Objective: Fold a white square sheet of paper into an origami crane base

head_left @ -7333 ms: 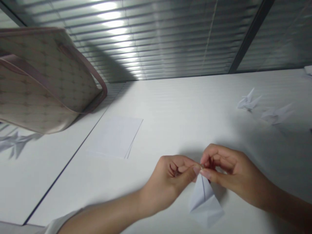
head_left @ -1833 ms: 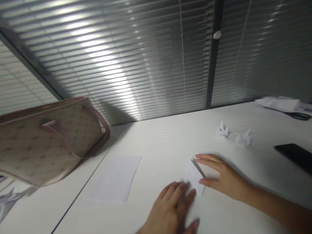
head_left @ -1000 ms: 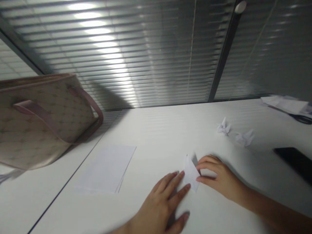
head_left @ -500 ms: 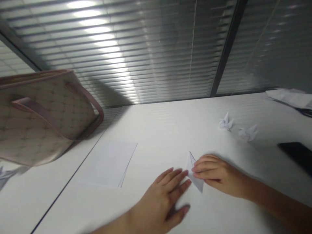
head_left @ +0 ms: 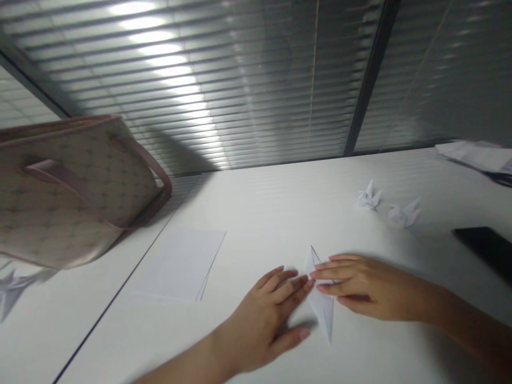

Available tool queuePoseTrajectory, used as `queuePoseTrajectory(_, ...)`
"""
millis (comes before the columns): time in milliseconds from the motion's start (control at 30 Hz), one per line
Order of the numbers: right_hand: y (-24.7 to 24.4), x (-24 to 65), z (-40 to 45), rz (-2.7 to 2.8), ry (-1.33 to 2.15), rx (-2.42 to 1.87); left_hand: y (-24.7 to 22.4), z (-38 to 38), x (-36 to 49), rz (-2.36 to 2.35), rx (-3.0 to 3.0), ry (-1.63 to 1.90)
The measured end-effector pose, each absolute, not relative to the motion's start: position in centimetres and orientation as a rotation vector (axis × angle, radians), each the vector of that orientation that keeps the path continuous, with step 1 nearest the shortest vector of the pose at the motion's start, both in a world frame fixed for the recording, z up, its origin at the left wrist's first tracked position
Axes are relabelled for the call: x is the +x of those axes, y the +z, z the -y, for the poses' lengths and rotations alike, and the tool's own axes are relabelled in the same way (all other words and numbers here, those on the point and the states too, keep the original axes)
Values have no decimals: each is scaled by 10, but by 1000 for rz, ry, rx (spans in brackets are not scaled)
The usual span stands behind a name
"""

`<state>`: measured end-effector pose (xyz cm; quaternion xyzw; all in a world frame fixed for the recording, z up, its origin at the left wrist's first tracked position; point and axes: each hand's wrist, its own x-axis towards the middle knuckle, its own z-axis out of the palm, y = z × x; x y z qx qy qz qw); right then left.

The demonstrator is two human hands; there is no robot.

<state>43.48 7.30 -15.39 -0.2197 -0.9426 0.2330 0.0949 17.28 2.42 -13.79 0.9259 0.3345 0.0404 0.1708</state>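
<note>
A narrow folded white paper (head_left: 323, 312) lies on the white table (head_left: 276, 208), one point toward the back and one toward the front edge. My left hand (head_left: 266, 320) rests at its left side, fingertips on the middle of the paper and thumb stretched out on the table. From the right, my right hand (head_left: 360, 285) lays its spread fingers across the paper's middle. The fingertips of both hands nearly meet there, hiding part of the folds.
Square white sheets (head_left: 182, 264) lie left of centre. Two folded paper cranes (head_left: 370, 196) stand at the back right, near a black phone (head_left: 486, 253). A pink handbag (head_left: 76, 192) fills the left. Crumpled white papers (head_left: 476, 154) lie far right.
The paper's front point now reaches farther toward the front edge, so the paper looks longer. The right hand's fingers have spread and shifted slightly left; the left hand's fingers are a little more bent.
</note>
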Motion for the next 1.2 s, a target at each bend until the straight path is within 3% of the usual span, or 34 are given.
queuePoseTrajectory(633, -158, 448, -81, 2625, 947, -658, -139, -13, 178, -1098, 2705, 147)
queuePoseTrajectory(900, -166, 449, -79, 2650, 876, -797, -147, -11, 178, -965, 2759, 278)
queuePoseTrajectory(1200, -186, 436, -78, 2156, 886, -1094, -157, -13, 176, -848, 2750, 287)
